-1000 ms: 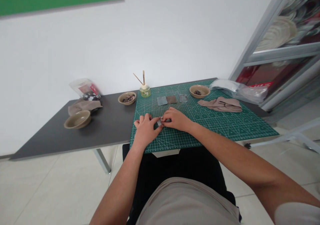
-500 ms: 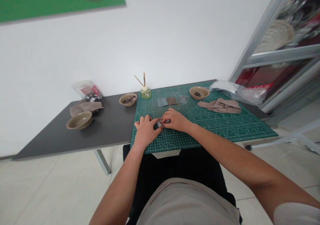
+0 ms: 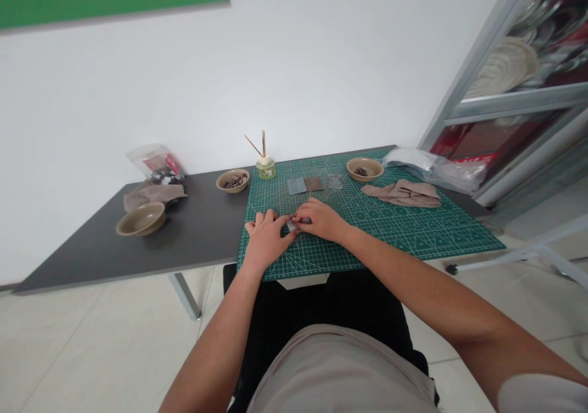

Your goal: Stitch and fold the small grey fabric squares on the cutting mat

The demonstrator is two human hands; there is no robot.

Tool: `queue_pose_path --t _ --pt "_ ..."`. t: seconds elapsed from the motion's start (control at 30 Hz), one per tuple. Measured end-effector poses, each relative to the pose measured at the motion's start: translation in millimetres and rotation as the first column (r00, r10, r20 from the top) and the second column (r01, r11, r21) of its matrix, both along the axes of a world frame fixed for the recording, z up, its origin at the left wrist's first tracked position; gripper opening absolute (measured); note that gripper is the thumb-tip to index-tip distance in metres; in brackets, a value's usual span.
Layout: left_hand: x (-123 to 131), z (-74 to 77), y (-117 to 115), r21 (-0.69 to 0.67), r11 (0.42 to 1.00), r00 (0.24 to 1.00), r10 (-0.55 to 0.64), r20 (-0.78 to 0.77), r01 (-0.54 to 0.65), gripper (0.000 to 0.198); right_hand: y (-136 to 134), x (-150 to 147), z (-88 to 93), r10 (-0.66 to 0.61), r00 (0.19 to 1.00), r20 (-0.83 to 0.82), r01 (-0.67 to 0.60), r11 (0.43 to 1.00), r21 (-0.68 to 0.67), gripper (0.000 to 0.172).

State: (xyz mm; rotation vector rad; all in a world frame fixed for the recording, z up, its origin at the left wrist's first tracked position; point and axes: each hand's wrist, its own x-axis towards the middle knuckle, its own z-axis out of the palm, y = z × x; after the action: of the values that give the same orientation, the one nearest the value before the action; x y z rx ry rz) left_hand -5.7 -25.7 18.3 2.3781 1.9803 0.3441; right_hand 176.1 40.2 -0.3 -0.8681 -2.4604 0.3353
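On the green cutting mat (image 3: 381,235), my left hand (image 3: 266,241) holds down a small pale grey square sheet (image 3: 291,225) between thumb and forefinger, its other fingers spread on the mat. My right hand (image 3: 321,220) is closed in a pinch over that sheet, with a small dark piece like a stone (image 3: 305,220) showing between its fingers. Its fingertips partly cover both. Farther back lie a blue-grey square (image 3: 296,185), a brown square (image 3: 314,184) and a light grey square (image 3: 335,182), all flat like sandpaper pieces.
A bowl of small stones (image 3: 233,181) and a reed diffuser (image 3: 266,166) stand behind left. At right are a bowl with dark stones (image 3: 365,169), a brown cloth (image 3: 404,193) and plastic packaging (image 3: 436,168). Farther left are another bowl (image 3: 141,219), a cloth (image 3: 154,195) and a bag (image 3: 158,163).
The camera view has shifted slightly. Both hands keep nearly the same place and hold, with only a very small movement at the fingertips.
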Motion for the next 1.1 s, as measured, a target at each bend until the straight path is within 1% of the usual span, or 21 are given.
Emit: queue_pose_path --t 0.07,0.13,0.23,0.33,0.37,0.43,0.57,0.63,0.7,0.8,0.87,0.93,1.0,1.1 --pt "-0.4 0.1 -0.3 0.000 1.000 1.000 -0.001 0.001 0.001 0.042 -2.6 2.5 1.7 0.007 1.000 -0.017 -0.008 1.000 -0.017 0.001" --pt "-0.6 0.2 -0.5 0.006 1.000 1.000 -0.005 0.006 0.005 0.042 -4.2 5.2 2.6 -0.003 1.000 -0.028 0.002 0.999 -0.034 0.005" --pt "-0.1 0.5 -0.5 0.006 1.000 1.000 -0.006 0.005 0.006 0.043 -3.0 6.5 1.0 -0.064 0.997 -0.030 0.064 0.998 -0.018 0.008" --pt "1.2 1.1 -0.2 -0.005 1.000 1.000 0.006 -0.012 -0.006 0.045 0.5 3.7 -2.4 -0.131 0.991 -0.018 0.131 0.991 0.011 0.004" --pt "1.4 1.3 -0.1 -0.006 1.000 1.000 0.008 -0.016 -0.008 0.045 1.3 2.5 -3.1 -0.130 0.992 -0.009 0.130 0.991 0.020 0.004" --pt "1.5 1.3 0.1 -0.005 1.000 1.000 0.006 -0.016 -0.006 0.044 1.8 0.5 -3.1 -0.081 0.997 0.008 0.081 0.996 0.025 0.005" --pt "0.3 0.2 -0.2 0.011 1.000 1.000 -0.005 0.001 0.005 0.043 -0.5 3.1 0.3 0.033 0.999 -0.013 -0.034 0.999 -0.030 0.002" --pt "0.0 -0.4 -0.4 0.018 1.000 1.000 -0.008 0.008 0.008 0.043 -0.8 7.4 1.1 0.029 0.999 -0.030 -0.030 0.998 -0.049 0.002" --pt "0.1 -0.5 -0.7 0.019 1.000 1.000 -0.007 0.010 0.007 0.043 0.8 11.2 0.5 -0.015 0.999 -0.036 0.013 0.999 -0.051 0.004" --pt "1.1 0.4 -0.7 0.008 1.000 1.000 -0.004 0.006 0.004 0.044 5.0 11.7 -1.2 -0.088 0.996 -0.024 0.087 0.996 -0.032 0.003" --pt "1.6 1.2 -0.5 -0.006 1.000 1.000 0.003 0.001 -0.003 0.045 6.7 8.2 -1.2 -0.105 0.994 -0.004 0.105 0.994 -0.011 0.004" --pt "1.8 1.6 -0.3 -0.013 1.000 1.000 0.010 -0.003 -0.010 0.045 6.0 3.8 0.2 -0.074 0.997 0.014 0.074 0.997 0.001 0.006" --pt "1.6 1.3 -0.3 -0.009 1.000 1.000 0.014 -0.001 -0.014 0.043 3.4 1.5 2.5 -0.010 1.000 0.015 0.010 1.000 -0.005 0.005" --pt "0.8 0.1 -0.3 0.001 1.000 1.000 0.008 0.008 -0.008 0.043 -0.5 5.4 5.1 0.037 0.999 -0.012 -0.038 0.999 -0.031 0.002"
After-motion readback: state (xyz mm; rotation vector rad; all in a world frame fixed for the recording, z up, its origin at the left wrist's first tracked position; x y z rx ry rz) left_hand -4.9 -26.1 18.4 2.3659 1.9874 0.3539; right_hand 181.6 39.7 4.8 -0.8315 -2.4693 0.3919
